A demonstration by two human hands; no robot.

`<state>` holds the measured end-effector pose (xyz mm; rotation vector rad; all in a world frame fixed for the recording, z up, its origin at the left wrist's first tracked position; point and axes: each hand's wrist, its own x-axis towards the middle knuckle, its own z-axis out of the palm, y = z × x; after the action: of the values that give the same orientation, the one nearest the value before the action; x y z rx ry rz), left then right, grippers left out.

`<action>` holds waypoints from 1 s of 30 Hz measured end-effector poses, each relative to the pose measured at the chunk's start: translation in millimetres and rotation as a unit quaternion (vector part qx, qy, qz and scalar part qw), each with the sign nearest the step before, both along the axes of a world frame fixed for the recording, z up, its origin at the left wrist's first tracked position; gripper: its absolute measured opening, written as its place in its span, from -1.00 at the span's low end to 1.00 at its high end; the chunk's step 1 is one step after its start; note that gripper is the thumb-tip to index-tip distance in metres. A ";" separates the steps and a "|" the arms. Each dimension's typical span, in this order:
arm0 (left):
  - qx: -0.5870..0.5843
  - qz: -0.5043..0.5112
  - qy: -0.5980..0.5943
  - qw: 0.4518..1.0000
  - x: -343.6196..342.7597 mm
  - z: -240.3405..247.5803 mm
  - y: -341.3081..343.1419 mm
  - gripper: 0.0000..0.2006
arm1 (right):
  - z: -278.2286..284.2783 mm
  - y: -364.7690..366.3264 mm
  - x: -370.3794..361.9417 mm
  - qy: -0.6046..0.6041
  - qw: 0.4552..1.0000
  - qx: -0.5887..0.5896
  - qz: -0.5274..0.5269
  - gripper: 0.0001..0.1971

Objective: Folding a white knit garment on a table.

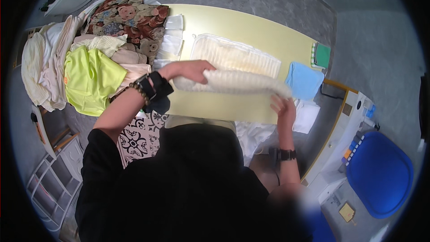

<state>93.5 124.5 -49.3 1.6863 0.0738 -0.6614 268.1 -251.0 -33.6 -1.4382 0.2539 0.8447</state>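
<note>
A cream ribbed cloth (244, 82) stretches in a long strip above the near side of the pale yellow table (215, 105), slightly blurred. My left hand (195, 71) is closed on its left part, thumb on top. At the other end, my right hand (283, 107) has its fingertips at the cloth's edge and seems to pinch it, with some fingers apart. Just beyond lies another flat, folded cream ribbed piece (237, 54) on the tabletop. A folded light blue cloth (304, 81) sits to the right, close to my right hand.
Piled garments at the left include a neon yellow one (92, 78) and a floral one (130, 16). A green folded cloth (321, 56) lies at the table's right end. White fabric (255, 134) is below the near edge. A blue chair (380, 175) stands right, a white rack (51, 192) left.
</note>
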 end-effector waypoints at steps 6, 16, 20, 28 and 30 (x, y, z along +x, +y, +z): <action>-0.036 -0.046 0.157 0.986 37.3 2.6 39.1 -0.55 | -27.4 52.4 38.3 -0.416 0.875 -0.097 0.226 -0.02; -0.430 0.216 0.252 0.840 -24.9 -54.6 45.9 -0.56 | -66.5 44.0 29.1 -0.111 0.972 -0.102 0.179 -0.65; -0.322 0.318 0.160 0.877 -38.3 -74.3 40.4 -0.63 | -101.6 20.8 19.8 0.009 0.998 0.054 -0.004 -0.63; -0.048 0.225 0.102 0.968 -23.6 -23.3 29.7 -0.64 | -84.5 44.6 23.9 -0.032 0.997 -0.063 0.025 -0.59; -0.068 0.226 0.147 0.961 -18.8 -23.5 30.5 -0.63 | -85.5 45.2 21.8 -0.093 0.984 -0.132 0.080 -0.57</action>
<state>74.7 155.0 -72.8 1.3630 0.5955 -0.5482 289.9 -205.8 -119.1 -1.7934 0.1109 0.8205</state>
